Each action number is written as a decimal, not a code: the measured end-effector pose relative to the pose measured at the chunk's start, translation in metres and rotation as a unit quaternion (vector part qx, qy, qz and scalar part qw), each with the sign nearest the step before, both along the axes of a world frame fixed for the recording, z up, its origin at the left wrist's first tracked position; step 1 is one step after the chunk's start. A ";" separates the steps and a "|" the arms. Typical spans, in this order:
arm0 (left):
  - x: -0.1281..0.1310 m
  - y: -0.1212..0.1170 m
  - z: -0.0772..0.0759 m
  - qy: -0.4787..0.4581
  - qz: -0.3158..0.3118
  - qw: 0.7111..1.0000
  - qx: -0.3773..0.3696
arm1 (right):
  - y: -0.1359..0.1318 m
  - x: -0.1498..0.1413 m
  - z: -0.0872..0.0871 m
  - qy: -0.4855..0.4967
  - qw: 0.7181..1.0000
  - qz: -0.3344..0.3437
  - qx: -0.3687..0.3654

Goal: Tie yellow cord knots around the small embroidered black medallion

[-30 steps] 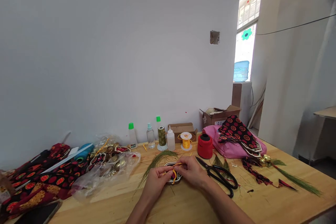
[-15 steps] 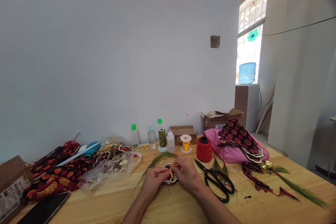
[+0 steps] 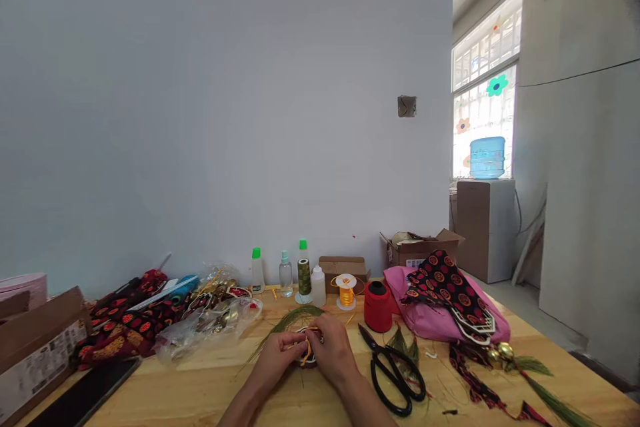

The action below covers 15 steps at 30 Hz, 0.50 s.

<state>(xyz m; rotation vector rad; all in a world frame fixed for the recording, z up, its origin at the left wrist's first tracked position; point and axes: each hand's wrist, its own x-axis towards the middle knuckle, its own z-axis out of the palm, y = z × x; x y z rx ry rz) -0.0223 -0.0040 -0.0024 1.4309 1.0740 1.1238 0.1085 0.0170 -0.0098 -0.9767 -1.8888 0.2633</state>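
My left hand (image 3: 278,361) and my right hand (image 3: 334,351) meet at the front middle of the table, both closed in a pinch. Between their fingertips runs a thin yellow cord (image 3: 307,351), partly hidden by the fingers. Just under the cord lies a small dark ornament with a pale patterned edge (image 3: 309,365), mostly covered by my hands. A bundle of olive-green threads (image 3: 286,321) curves out behind it to the left. Black-handled scissors (image 3: 395,370) rest with blades parted to the right of my right hand.
Behind my hands stand a green thread spool (image 3: 304,280), a white squeeze bottle (image 3: 319,287), a yellow cord spool (image 3: 346,292) and a red thread cone (image 3: 378,307). Patterned cloth (image 3: 445,287) lies on a pink bag (image 3: 425,320) at right. A phone (image 3: 85,393) and carton (image 3: 45,353) sit at left.
The camera view has tilted up and shifted, so the table things appear lower. Both hands stay together at the ornament, still pinching the yellow cord, with only slight finger movement.
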 end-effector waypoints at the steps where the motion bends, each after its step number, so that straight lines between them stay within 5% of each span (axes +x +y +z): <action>1: 0.001 0.000 0.001 0.009 0.001 1.000 0.005 | 0.000 -0.001 -0.001 0.005 1.000 -0.001 -0.004; 15: -0.009 0.008 -0.008 0.019 0.076 0.996 0.030 | 0.010 -0.016 -0.022 0.053 0.998 -0.013 -0.022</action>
